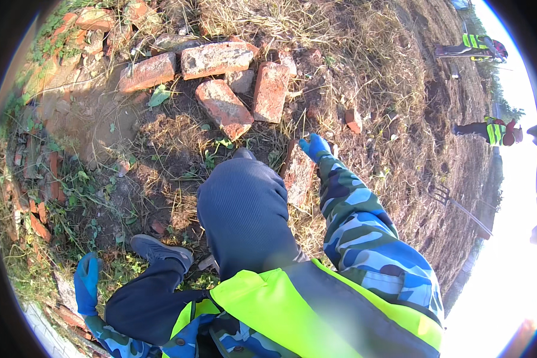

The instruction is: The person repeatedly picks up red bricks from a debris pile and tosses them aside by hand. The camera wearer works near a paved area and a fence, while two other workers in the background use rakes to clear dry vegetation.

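My right hand (315, 147), in a blue work glove, is at the upper end of a red brick (297, 173) lying beside my knee; whether it grips the brick I cannot tell. My left hand (87, 279), also gloved in blue, hangs out to the left with its fingers partly curled; no object shows in it. Ahead of my knee lie several old bricks: a tilted one (225, 108), an upright-pointing one (271, 91), a mortar-covered one (217, 59) and a reddish one (147, 72). A smaller brick piece (353, 121) rests on the dry grass.
Broken bricks (96, 20) are heaped at the upper left, and more brick pieces (39, 226) lie among weeds at the left. Two people in high-visibility vests (476, 42) (496, 133) stand farther off on the right. A garden fork (441, 195) is on the field.
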Demonstrator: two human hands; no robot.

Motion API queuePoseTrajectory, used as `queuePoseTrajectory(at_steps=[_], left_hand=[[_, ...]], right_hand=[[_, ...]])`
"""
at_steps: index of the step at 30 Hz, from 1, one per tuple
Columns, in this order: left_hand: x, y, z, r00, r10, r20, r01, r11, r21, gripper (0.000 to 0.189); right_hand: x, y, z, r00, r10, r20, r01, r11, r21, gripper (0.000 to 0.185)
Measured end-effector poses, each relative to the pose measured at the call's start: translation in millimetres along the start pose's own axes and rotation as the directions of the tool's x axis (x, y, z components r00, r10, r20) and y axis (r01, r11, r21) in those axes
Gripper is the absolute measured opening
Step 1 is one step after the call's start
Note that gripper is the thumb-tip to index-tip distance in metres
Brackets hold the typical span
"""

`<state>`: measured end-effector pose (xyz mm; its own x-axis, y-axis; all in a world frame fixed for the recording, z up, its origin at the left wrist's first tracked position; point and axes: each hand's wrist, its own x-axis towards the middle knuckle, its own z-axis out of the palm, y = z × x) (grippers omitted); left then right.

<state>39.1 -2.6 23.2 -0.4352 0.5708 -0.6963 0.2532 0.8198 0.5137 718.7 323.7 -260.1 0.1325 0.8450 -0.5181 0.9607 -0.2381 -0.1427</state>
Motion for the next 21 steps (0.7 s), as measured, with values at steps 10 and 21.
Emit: queuePoseTrajectory(at_steps=[10,21], left_hand=[[16,-13,-6,0.997,-0.064,0.039,0.062,0.997,0.049,0.046],[29,0,0,0.991,-0.125,0.056,0.122,0.991,0.053,0.047]], right_hand=[[-1,29,11,0.998,-0.057,-0.027,0.057,0.998,-0.003,0.06],[36,-2,22,0.932,0.217,0.291,-0.197,0.976,-0.096,0.098]])
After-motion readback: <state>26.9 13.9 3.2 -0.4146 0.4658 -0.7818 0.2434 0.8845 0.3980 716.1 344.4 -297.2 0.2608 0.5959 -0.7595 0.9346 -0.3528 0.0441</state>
